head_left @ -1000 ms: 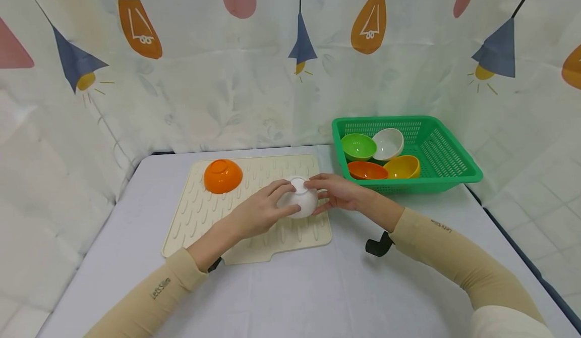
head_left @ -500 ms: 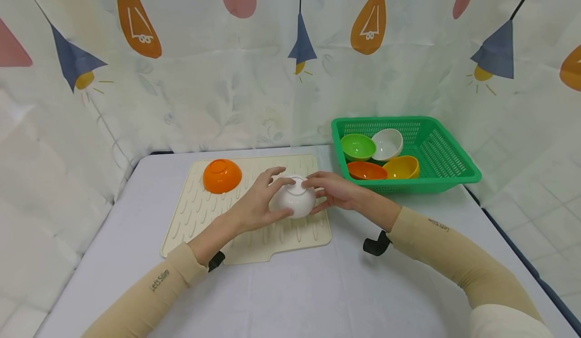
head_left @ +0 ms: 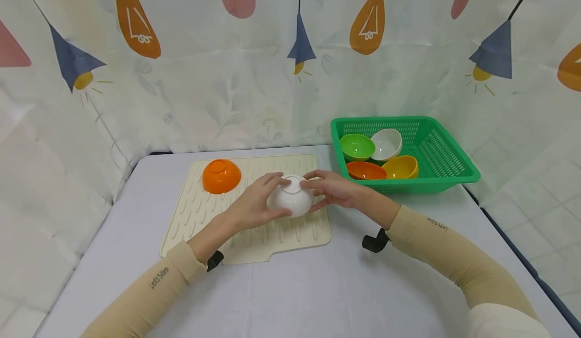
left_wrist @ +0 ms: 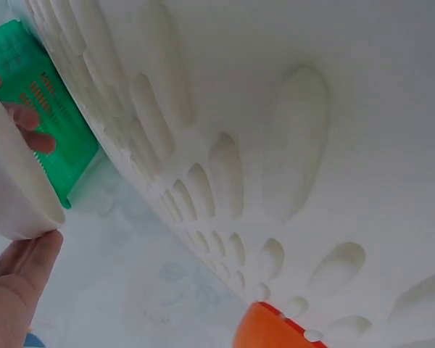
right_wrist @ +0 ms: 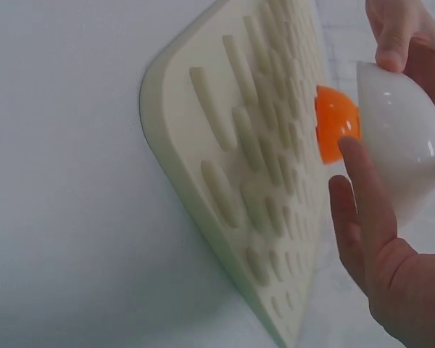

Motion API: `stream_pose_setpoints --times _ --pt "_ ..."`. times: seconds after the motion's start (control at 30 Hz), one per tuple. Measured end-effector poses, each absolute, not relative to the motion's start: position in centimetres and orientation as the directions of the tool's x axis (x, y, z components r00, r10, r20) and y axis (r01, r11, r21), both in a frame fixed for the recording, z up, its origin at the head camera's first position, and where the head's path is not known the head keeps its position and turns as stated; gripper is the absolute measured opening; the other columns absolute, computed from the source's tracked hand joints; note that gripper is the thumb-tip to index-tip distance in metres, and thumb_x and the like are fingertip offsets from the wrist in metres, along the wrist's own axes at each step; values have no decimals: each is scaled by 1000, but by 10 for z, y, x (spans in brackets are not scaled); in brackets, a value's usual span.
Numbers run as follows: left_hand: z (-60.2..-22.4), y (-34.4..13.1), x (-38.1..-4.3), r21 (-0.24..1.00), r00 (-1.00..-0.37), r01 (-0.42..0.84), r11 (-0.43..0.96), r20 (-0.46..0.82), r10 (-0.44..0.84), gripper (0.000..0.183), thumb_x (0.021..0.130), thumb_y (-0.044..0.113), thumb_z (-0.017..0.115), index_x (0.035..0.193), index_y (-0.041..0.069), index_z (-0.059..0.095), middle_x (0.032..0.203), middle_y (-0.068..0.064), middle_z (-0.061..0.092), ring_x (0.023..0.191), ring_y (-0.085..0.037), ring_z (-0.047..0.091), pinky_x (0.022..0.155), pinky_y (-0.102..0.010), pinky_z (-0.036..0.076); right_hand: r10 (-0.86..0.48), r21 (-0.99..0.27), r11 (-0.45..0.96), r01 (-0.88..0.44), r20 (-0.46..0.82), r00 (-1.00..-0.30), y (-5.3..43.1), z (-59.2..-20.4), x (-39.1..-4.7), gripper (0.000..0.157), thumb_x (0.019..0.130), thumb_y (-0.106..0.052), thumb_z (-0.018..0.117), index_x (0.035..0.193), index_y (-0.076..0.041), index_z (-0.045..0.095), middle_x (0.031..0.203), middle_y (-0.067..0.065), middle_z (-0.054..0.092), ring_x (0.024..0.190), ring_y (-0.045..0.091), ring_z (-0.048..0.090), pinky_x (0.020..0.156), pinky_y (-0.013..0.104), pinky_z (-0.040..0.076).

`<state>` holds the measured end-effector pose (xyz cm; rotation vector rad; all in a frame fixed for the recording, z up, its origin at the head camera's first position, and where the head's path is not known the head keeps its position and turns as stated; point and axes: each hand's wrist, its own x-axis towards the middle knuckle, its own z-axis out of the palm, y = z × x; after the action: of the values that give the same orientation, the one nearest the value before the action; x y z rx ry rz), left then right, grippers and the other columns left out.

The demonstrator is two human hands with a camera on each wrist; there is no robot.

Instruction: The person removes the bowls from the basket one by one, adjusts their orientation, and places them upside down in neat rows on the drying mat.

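A white bowl (head_left: pixel 294 203) is held upside down, its foot ring upward, above the right part of a cream ridged drying mat (head_left: pixel 190 214). My left hand (head_left: pixel 254 202) grips the bowl's left side, thumb low in front and fingers near the base. From the other side my right hand (head_left: pixel 337 190) holds it, with fingertips at the foot ring and lower fingers near the rim. In the right wrist view the white bowl (right_wrist: pixel 399 138) shows a gap between its rim and the mat. An orange bowl (head_left: pixel 221 176) lies upside down on the mat's back left.
At the back right stands a green plastic basket (head_left: pixel 445 180). Inside are a green bowl (head_left: pixel 356 147), a white bowl (head_left: pixel 387 144), an orange bowl (head_left: pixel 365 170) and a yellow bowl (head_left: pixel 401 167). A printed curtain (head_left: pixel 254 96) hangs behind the table.
The held white bowl has shifted slightly left. My left fingers lifted and spread, then came back onto the bowl farther left. My right hand stays on its right side.
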<state>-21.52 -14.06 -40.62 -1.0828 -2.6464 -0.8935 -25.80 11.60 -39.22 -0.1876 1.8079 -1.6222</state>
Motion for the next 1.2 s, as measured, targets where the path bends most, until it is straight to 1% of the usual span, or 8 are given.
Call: stream_pose_setpoints --times 0.17,0.33,0.47,0.6,0.73,0.87,1.0,1.2 --pt "-407 -143 -217 490 -738 670 558 355 574 60 84 32 88 131 10 58 147 -17 50 133 -36 51 105 -52 48 -543 -936 281 210 -336 -770 119 -392 -262 66 97 -23 73 151 -6 39 149 19 46 124 37 57 89 46 59" --pt "-406 -149 -221 488 -744 665 566 363 561 59 84 33 88 129 9 59 146 -16 50 133 -36 51 107 -50 46 -580 -910 388 -143 -121 -805 120 -394 -263 77 88 -24 84 152 -11 41 155 15 40 136 37 47 101 47 52" --pt "-405 -157 -225 483 -749 661 574 382 541 59 83 32 89 127 8 59 144 -17 52 131 -36 52 106 -50 47 -649 -822 362 -440 117 -752 113 -396 -262 84 84 -18 88 153 -9 41 156 11 41 141 37 40 108 56 44" --pt "-405 -165 -230 493 -758 652 576 403 514 61 82 30 90 128 6 59 142 -18 54 131 -37 53 105 -52 48 -691 -702 361 -614 241 -682 101 -399 -263 76 85 -14 87 150 -12 48 153 6 46 139 30 42 106 57 46" --pt "-406 -174 -237 508 -780 625 592 382 496 65 83 30 89 133 3 57 140 -16 56 130 -37 53 105 -53 48 -707 -624 396 -674 262 -657 87 -401 -268 67 87 -10 84 147 -13 53 152 7 47 137 25 45 104 48 50" --pt "-409 -182 -245 523 -804 593 612 341 488 68 83 31 89 134 3 55 135 -13 58 125 -34 55 103 -50 50 -709 -616 412 -671 246 -661 75 -405 -276 64 88 -6 82 145 -10 54 153 11 46 138 27 45 102 47 52" --pt "-410 -189 -256 552 -831 552 625 298 470 64 83 31 89 132 5 55 131 -10 60 116 -30 56 98 -48 51 -706 -618 420 -665 237 -667 62 -407 -287 63 86 -3 83 143 -8 56 153 11 48 139 28 45 99 47 54" --pt "-409 -199 -272 574 -865 491 655 233 445 55 83 28 89 124 8 56 123 -10 62 103 -30 57 89 -46 50 -706 -574 444 -688 248 -663 45 -413 -306 63 85 -3 83 142 -7 56 148 7 53 136 23 49 97 36 55"
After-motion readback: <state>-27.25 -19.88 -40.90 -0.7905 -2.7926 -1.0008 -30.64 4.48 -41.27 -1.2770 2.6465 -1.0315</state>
